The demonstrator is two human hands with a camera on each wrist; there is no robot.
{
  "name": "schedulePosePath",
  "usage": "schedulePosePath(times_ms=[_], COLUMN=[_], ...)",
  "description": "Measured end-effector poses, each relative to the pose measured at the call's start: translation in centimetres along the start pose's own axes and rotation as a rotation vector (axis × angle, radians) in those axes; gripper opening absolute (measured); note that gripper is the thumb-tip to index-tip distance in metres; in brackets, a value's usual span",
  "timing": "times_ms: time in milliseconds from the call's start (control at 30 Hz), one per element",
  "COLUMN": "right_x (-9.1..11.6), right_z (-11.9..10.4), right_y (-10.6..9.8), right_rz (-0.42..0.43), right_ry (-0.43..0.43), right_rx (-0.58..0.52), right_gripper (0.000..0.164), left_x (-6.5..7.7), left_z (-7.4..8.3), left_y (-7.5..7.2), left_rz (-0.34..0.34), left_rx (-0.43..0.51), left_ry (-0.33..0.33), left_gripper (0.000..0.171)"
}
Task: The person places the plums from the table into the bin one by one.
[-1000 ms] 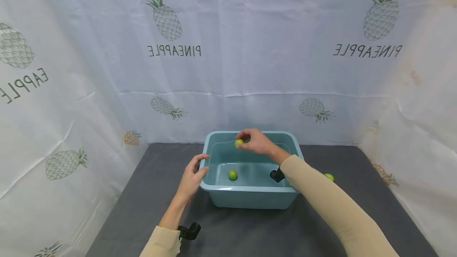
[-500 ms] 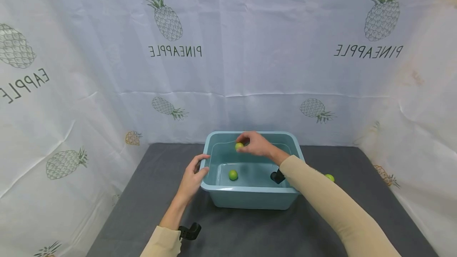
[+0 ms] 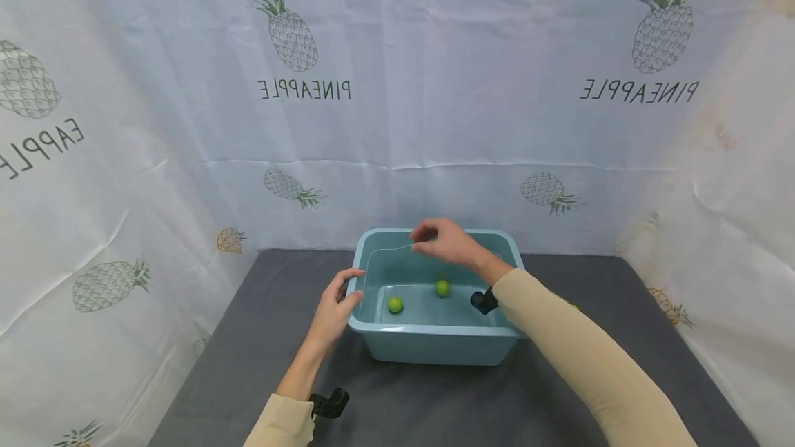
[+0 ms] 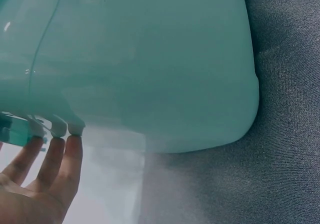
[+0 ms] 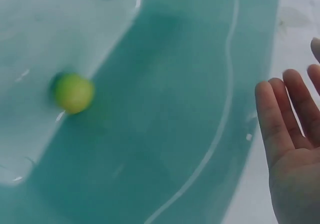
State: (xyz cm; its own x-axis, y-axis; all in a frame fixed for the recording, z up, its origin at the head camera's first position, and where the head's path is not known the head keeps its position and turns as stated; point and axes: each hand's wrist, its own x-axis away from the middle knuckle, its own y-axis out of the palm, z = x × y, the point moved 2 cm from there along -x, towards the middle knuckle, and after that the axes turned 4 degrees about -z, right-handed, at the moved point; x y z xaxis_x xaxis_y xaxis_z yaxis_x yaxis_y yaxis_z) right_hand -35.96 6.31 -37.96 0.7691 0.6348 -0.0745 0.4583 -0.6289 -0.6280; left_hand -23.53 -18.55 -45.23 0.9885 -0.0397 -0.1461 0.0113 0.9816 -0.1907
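Note:
A light blue plastic basin (image 3: 435,347) stands on the dark cloth, and two round green limes lie on its floor. One lime (image 3: 395,305) is toward the left, the other lime (image 3: 442,288) nearer the middle; the right wrist view also shows a lime (image 5: 74,93). My left hand (image 3: 332,309) holds the basin's left rim; in the left wrist view several fingers (image 4: 70,164) touch the outer wall. Above the back part of the basin hovers my right hand (image 3: 448,241), its fingers extended in the right wrist view with nothing held.
A dark grey cloth (image 3: 248,364) covers the table. White curtain (image 3: 397,123) with pineapple prints hangs behind and at both sides. Another lime (image 3: 575,307) lies right of the basin, mostly hidden by the right sleeve.
My right hand has let go of a lime, which now lies on the basin floor, and has risen slightly. The other lime has shifted a little left. The left hand stays at the rim.

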Motion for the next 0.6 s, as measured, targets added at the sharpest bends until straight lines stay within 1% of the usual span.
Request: schedulePosePath(times_ms=[200, 300, 467, 600], right_x=[1.3, 2.0, 3.2, 4.3], right_z=[-1.8, -2.6, -3.7, -4.3], right_y=[-1.4, -2.3, -3.7, -4.6], right_rz=[0.019, 0.032, 0.064, 0.093], right_ry=[-0.017, -0.007, -0.007, -0.043], right_rx=[0.026, 0.044, 0.047, 0.054], right_gripper=[0.027, 0.024, 0.024, 0.023], left_x=[0.0, 0.0, -0.1, -0.1], left_z=[0.1, 0.1, 0.0, 0.0], left_y=[0.1, 0.1, 0.0, -0.1], left_rz=[-0.003, -0.005, -0.005, -0.007], left_rx=[-0.004, -0.005, -0.006, -0.001], left_ry=[-0.007, -0.007, -0.009, -0.016], left_gripper=[0.036, 0.036, 0.035, 0.036])
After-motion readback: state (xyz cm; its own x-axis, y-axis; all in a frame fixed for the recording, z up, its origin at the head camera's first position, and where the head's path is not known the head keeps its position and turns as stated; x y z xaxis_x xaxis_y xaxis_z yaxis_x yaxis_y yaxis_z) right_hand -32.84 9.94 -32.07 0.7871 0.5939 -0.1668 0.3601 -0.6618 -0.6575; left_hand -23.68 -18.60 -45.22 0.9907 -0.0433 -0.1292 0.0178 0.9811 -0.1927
